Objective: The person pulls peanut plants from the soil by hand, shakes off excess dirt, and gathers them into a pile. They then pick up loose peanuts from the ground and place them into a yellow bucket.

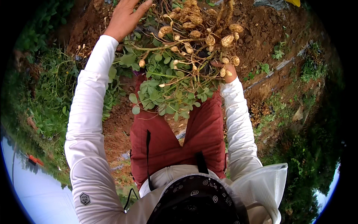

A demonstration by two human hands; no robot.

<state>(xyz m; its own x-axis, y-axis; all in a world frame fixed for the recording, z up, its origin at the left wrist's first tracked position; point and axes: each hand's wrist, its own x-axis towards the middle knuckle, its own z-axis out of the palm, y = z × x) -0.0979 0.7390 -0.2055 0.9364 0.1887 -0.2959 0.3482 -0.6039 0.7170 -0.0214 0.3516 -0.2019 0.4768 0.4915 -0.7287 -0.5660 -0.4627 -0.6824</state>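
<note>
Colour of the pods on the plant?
The pods are pale tan-yellow with brown soil-like smudges; best in the head view.

Out in the open I am, on farmland, a peanut plot: red-brown soil (268,46) lies in rough clods all around me, and right in front there's an uprooted peanut plant (152,89), its pods (227,40) dangling in plain view! Over on my left, low leafy plants (52,97) crowd the ground, while on my right a thin grey strip (278,67) cuts across the earth, with dark greenery (304,183) beyond and pale sky (43,186) showing at the edges.
</note>
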